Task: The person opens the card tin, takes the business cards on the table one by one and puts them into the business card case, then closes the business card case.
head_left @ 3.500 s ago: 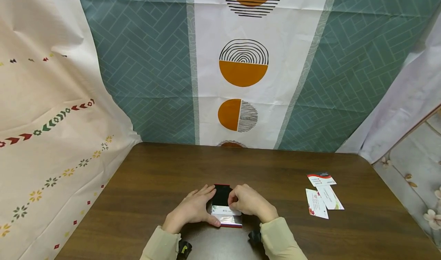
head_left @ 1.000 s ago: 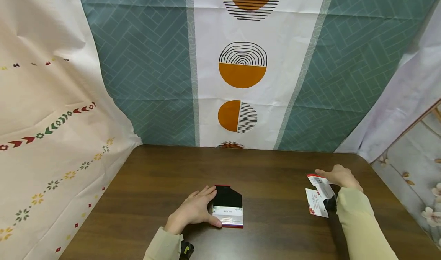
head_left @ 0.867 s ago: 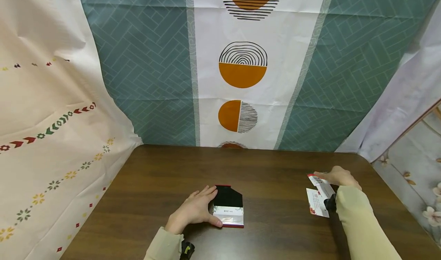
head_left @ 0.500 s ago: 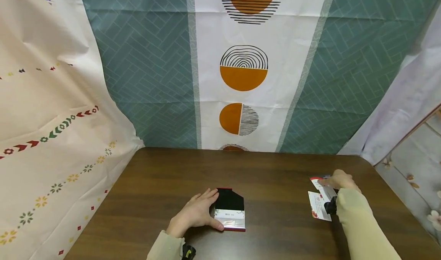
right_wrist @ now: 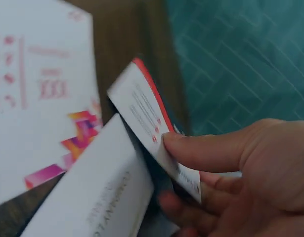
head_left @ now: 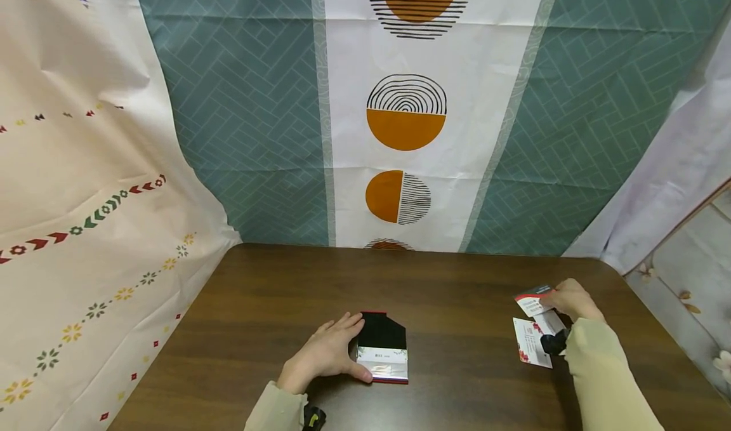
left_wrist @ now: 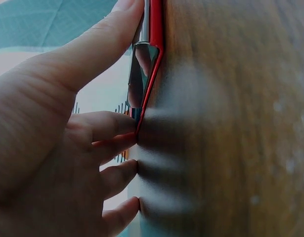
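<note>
My left hand (head_left: 324,355) steadies an open red and black business card case (head_left: 384,332), thumb at its front edge and fingers along its left side. Close up in the left wrist view, the case's red edge (left_wrist: 157,29) and shiny metal side show, with fingertips down at the table. A white card (head_left: 381,355) lies in the case. At the far right my right hand (head_left: 573,301) pinches a business card (right_wrist: 144,106) with a red stripe between thumb and fingers, tilted up. Under and beside it lie a white card (right_wrist: 92,192) and a flower-printed card (head_left: 532,342).
The brown wooden table (head_left: 457,304) extends around both hands. A teal and white patterned cloth (head_left: 274,132) hangs behind its back edge. Cream fabric (head_left: 85,259) hangs on the left, pale curtains (head_left: 674,164) on the right.
From beside the case, my right hand has moved to the cards at the right and lifted the red-striped one, which now tilts up. The left hand has stayed on the case.
</note>
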Available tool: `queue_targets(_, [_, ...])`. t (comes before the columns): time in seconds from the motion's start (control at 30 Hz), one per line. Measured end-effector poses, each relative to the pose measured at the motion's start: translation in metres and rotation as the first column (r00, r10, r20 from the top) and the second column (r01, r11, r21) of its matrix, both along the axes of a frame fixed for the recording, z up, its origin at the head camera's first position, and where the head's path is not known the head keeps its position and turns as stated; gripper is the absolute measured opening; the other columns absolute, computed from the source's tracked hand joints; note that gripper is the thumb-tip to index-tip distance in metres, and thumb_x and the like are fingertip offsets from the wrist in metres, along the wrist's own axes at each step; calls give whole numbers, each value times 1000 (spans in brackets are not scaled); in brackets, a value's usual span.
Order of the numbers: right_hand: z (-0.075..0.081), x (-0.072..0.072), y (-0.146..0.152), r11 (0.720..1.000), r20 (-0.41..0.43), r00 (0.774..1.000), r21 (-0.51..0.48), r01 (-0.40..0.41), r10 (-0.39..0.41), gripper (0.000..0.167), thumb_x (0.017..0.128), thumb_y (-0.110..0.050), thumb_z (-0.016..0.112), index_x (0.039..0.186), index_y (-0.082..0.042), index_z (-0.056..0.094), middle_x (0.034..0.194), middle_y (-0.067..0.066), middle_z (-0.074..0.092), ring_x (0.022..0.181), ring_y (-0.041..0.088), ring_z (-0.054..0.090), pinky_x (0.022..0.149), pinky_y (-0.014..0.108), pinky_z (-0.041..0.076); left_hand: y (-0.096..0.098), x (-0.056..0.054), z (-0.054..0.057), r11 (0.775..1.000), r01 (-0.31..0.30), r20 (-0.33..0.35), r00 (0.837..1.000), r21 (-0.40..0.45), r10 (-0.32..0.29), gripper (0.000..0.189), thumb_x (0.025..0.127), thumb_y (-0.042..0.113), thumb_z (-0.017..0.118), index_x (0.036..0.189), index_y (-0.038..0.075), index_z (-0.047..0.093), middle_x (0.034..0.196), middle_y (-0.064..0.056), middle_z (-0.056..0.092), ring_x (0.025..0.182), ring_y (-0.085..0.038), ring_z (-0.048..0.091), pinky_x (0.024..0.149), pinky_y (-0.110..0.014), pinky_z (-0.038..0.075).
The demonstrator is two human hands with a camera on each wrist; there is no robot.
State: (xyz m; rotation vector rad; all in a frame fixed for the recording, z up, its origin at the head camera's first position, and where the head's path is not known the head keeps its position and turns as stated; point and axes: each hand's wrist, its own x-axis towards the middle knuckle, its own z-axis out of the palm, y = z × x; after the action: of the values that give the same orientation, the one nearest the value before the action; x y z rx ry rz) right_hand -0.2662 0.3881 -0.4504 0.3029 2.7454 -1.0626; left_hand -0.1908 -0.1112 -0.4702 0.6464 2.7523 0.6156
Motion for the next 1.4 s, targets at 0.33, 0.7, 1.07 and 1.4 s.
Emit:
queue_targets(0.33, [15, 7, 3, 933, -16, 999, -358, 42, -51, 20, 97, -20, 58, 95, 0, 57, 78, -2, 60, 69, 14, 54, 62, 30, 40, 0, -2, -1, 1000, -14, 4, 1000, -5, 14, 109, 64, 60, 83, 149, 6, 42, 156, -8, 33, 146, -29, 23, 114, -54, 19])
queue_targets(0.7, [34, 8, -21, 743, -90, 996, -668, -45, -20, 23, 103, -6, 47, 117, 8, 35, 95, 4, 68, 81, 12, 71, 68, 23, 55, -1, 0, -2, 1000, -7, -6, 1000, -8, 7, 109, 64, 61, 83, 148, 6, 42, 156, -9, 34, 145, -30, 24, 113, -54, 21])
queue_targets(1.07, [36, 18, -58, 655, -133, 975, -756, 17, -178, 39, 93, -5, 66, 121, 9, 43, 81, -1, 71, 71, 7, 66, 63, 17, 53, 0, -1, -3, 1000, -1, -10, 1000, -19, 1, 110, 64, 63, 82, 149, 7, 41, 156, -7, 33, 145, -29, 23, 114, -53, 21])
queue_targets(1.4, [26, 18, -90, 638, -195, 952, -770, 1, -237, 13, 98, 3, 46, 109, 2, 40, 74, -1, 58, 58, 8, 54, 53, 19, 45, 0, -2, -3, 1000, 3, -11, 1000, -22, -3, 110, 64, 63, 81, 149, 7, 41, 157, -7, 32, 146, -28, 23, 114, -53, 21])
